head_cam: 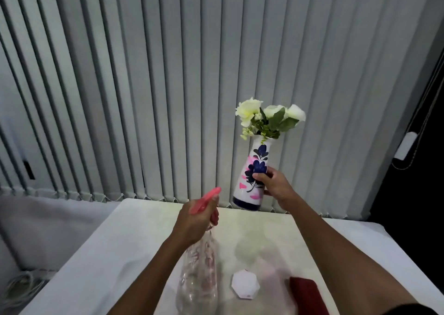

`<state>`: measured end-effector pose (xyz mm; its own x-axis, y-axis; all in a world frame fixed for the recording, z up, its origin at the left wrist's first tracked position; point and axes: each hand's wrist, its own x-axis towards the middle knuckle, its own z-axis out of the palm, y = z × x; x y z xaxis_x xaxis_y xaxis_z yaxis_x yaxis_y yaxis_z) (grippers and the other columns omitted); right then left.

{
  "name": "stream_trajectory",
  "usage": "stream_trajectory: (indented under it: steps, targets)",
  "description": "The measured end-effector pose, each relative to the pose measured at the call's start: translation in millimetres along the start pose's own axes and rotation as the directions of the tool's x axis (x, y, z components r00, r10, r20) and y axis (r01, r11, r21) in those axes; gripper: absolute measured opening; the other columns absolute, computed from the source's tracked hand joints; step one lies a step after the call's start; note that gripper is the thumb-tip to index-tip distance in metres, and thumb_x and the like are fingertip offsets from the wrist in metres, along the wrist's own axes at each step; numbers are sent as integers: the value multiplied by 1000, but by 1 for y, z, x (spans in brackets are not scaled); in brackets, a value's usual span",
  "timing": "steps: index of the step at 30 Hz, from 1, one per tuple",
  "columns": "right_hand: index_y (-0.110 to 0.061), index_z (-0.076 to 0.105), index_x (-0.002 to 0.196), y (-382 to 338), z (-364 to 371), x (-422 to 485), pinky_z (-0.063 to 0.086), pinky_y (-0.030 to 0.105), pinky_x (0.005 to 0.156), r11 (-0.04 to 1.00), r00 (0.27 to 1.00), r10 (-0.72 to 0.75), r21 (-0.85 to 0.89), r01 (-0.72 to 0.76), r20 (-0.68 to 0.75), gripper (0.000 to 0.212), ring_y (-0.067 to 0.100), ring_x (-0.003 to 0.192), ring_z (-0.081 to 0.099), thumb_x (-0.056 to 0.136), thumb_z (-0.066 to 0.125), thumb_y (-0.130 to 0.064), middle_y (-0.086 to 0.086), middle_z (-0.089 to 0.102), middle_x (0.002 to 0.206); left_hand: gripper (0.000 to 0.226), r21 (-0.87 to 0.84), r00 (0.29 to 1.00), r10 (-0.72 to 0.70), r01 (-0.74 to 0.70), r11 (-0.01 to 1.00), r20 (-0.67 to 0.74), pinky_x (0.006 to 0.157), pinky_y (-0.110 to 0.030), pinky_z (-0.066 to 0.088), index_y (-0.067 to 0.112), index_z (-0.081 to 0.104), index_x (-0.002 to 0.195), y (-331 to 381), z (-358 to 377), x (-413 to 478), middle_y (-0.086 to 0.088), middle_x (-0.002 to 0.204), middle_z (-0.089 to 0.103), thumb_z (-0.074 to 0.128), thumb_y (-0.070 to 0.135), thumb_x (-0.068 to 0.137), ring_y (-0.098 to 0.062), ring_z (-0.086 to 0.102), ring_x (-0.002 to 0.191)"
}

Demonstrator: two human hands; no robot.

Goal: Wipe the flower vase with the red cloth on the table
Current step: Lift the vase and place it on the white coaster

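Glossy tapered ceramic vase (252,177), white with blue and pink flowers, tilted, lifted above pale smooth worktop (134,247). Right hand (274,184) fingers wrapped round its body. Left hand (192,223) fingers closed on clear plastic spray bottle (199,276), pink trigger. Red textured cloth (306,294) flat on worktop near right forearm.

The right hand (276,184) is holding the tilted vase (252,177) above the surface (144,218), its flowers (269,117) leaning toward one o'clock. The left hand (194,223) is clasping a spray bottle (199,273). The red cloth (307,295) is lying at five o'clock.
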<state>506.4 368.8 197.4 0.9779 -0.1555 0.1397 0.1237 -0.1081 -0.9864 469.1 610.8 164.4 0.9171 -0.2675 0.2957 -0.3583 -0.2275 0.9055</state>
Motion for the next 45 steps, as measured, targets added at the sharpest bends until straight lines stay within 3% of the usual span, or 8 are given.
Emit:
stream_trajectory:
  steps: [11,16,21,27,33,38,42,45]
  targets:
    - [-14,66,99,6,10,7,54,29,67,1000,990,2,-20,-5,-141,29,22,85,69,74,79,-21,6,73,95,38,-11,997,-61,62,998,50,63,-33,60,23,72,96,7,21,-5,-9,71,71,50,54,90,-22,71,62]
    - [-18,69,92,19,13,4,58,37,78,994,990,-31,-111,16,-135,44,23,85,71,55,83,-36,3,74,90,60,63,992,91,-97,993,93,70,-35,62,20,63,122,43,12,26,-1,82,73,38,62,87,-12,72,67]
    - [-15,67,97,23,14,-2,56,34,78,988,997,-75,-136,71,-25,33,23,87,69,69,81,-25,7,73,96,67,135,994,97,-103,986,45,71,-48,60,17,68,78,64,14,49,-6,73,73,32,74,79,-21,72,65]
    - [-10,66,103,-2,-25,-14,55,32,79,986,965,21,152,-63,262,63,26,89,67,46,84,-30,6,73,93,42,-304,981,55,5,953,188,62,-35,59,19,58,126,46,-18,49,-16,85,69,47,42,92,-28,72,73]
    - [-14,79,88,-13,-55,-21,58,30,68,929,894,98,282,-239,436,77,20,81,73,19,92,-49,6,76,89,42,-333,969,55,29,942,240,60,-38,59,27,59,121,39,-15,44,-12,74,63,50,45,85,-26,66,66]
    - [-12,74,96,-19,-54,-22,58,30,70,940,924,31,304,-156,380,82,20,83,73,24,93,-46,6,76,91,43,-265,962,34,41,963,273,59,-35,56,16,64,112,31,-6,34,-20,82,70,46,48,90,-27,70,66]
    - [-11,64,104,-22,-47,-14,57,33,76,969,972,17,237,-74,236,81,22,86,69,36,91,-44,3,75,92,35,-208,967,17,38,977,256,58,-35,52,37,65,103,23,9,24,-15,73,68,46,58,83,-29,67,62]
    - [-19,64,102,-26,-36,-11,54,28,71,998,998,37,-55,-34,58,38,19,88,65,70,78,-33,3,72,96,37,-210,971,34,17,977,238,60,-35,54,33,67,103,21,13,20,-13,77,71,46,57,83,-28,70,66]
